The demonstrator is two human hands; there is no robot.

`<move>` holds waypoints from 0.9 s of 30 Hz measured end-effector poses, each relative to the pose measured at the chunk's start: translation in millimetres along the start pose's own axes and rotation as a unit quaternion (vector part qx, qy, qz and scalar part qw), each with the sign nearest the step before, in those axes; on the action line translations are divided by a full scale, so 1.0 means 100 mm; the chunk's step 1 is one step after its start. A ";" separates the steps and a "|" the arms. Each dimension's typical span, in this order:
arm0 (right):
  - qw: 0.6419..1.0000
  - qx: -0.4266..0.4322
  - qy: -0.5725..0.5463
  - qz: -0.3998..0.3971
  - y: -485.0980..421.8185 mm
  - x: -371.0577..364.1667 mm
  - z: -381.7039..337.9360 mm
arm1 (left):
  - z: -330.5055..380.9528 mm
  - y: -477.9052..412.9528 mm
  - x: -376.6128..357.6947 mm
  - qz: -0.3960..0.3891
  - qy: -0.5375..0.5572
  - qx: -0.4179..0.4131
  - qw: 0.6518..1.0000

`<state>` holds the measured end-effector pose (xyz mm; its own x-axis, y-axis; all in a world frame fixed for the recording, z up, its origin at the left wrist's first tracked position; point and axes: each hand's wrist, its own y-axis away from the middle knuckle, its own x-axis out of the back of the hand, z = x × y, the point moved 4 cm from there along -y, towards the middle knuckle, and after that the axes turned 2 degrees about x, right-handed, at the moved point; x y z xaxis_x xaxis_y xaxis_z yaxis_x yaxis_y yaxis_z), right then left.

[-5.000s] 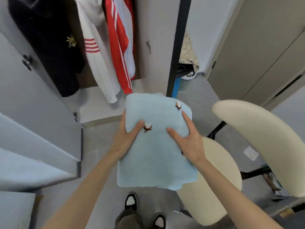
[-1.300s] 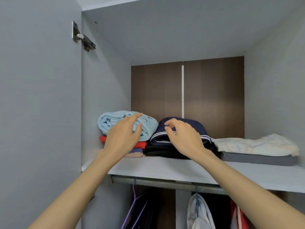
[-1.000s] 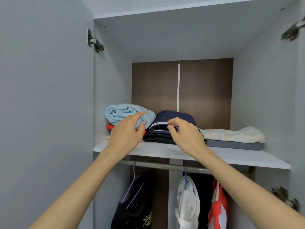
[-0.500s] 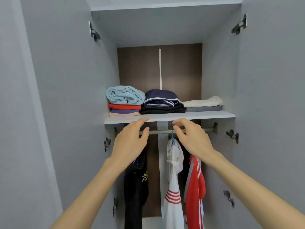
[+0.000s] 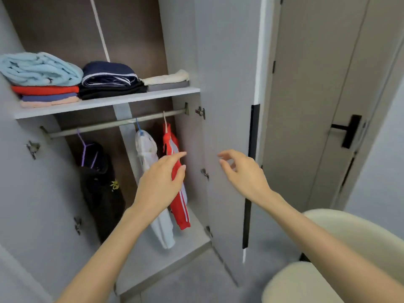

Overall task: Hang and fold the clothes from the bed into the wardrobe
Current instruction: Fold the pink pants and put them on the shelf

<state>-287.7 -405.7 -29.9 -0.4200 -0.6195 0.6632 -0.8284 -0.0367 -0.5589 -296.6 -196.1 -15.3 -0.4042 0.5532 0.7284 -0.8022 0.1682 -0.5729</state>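
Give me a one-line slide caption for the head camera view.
Empty left hand and right hand hover before the open wardrobe, folded clothes on its shelf, three garments on the rail.

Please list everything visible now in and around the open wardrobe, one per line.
light blue folded cloth: 1, light blue, top of left shelf pile
folded garments beneath: 3, red, violet-blue, pink
navy white-striped folded garment: 1, navy, middle pile, on black folded garment
cream folded cloth: 1, cream, right pile, on grey folded piece
wardrobe shelf: 1, light grey, above metal rail
black hanging garment: 1, black, purple hanger, rail left
white hanging garment: 1, white, blue hanger, rail middle
red white-striped jacket: 1, red, rail right
open wardrobe door: 1, grey, right
room door: 1, beige, black lever, far right
padded chair: 1, cream, bottom right
left hand: 1, empty, before red jacket
right hand: 1, empty, before wardrobe door
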 end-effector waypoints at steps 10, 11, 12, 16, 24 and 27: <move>0.974 -0.215 0.064 0.012 1.83 0.94 1.52 | 1.43 0.64 -1.67 -0.171 0.091 -0.066 0.979; 0.967 -0.245 0.069 0.017 2.08 1.05 1.68 | 1.61 0.74 -1.87 -0.193 0.101 -0.076 0.973; 0.960 -0.269 0.072 0.024 2.27 1.14 1.81 | 1.75 0.81 -2.02 -0.212 0.111 -0.087 0.967; 0.928 -0.360 0.082 0.050 3.14 1.50 2.26 | 2.39 1.19 -2.60 -0.284 0.140 -0.139 0.938; 0.820 -0.556 0.109 0.082 4.89 1.95 2.83 | 3.52 2.09 -3.66 -0.427 0.138 -0.200 0.871; 0.773 -0.621 0.110 0.078 5.59 1.98 2.98 | 3.85 2.55 -4.04 -0.487 0.130 -0.221 0.835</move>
<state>-723.9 -782.5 -359.3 -0.4897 -0.3873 0.7812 -0.4216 0.8894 0.1767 -507.0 -690.6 -310.5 0.5003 0.1278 0.8564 -0.4314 0.8943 0.1187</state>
